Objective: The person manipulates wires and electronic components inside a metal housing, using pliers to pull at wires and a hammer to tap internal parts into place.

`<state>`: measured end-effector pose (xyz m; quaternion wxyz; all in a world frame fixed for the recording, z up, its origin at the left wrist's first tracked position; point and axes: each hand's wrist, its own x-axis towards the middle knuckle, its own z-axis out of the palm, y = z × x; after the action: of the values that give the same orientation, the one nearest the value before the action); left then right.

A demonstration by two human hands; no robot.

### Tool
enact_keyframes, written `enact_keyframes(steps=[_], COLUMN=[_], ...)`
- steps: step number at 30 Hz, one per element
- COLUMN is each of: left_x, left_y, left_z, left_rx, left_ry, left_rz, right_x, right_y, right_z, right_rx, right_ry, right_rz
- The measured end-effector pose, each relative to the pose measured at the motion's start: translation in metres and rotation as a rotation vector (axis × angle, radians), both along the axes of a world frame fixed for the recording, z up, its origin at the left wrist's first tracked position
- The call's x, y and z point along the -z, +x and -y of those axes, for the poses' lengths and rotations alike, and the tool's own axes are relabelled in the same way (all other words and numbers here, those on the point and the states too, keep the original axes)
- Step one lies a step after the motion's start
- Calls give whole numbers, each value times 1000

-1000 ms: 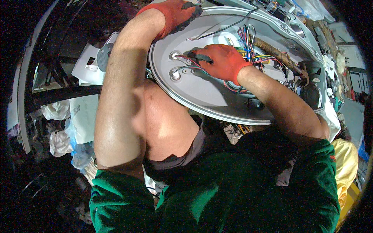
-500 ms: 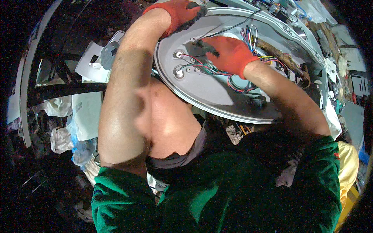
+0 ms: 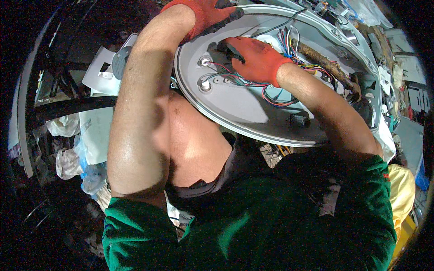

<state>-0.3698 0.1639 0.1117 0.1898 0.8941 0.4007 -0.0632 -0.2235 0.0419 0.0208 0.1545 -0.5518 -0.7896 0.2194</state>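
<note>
Head view: your left hand (image 3: 205, 16) is gripping the round metal panel's (image 3: 244, 104) rim; your right hand (image 3: 253, 56) is seemingly pinching wires (image 3: 235, 79).

both hands wear orange-red gloves with dark fingertips: left hand (image 3: 205, 16), right hand (image 3: 253, 56). green sleeves (image 3: 253, 230) are pushed up to the elbows. the forearms are bare.
</note>
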Motion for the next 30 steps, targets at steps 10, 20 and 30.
enact_keyframes(steps=[10,20,30], left_x=[-12,-21,-24], left_y=[-2,3,16], left_z=[14,16,28], left_rx=[59,-90,-130], left_ry=[-81,-106,-97], left_rz=[140,-51,-77], right_x=[-1,0,-5], right_y=[-2,-20,-26], right_z=[6,1,-18], right_rx=[17,-14,188], right_ry=[112,-64,-540], right_rz=[44,-38,-172])
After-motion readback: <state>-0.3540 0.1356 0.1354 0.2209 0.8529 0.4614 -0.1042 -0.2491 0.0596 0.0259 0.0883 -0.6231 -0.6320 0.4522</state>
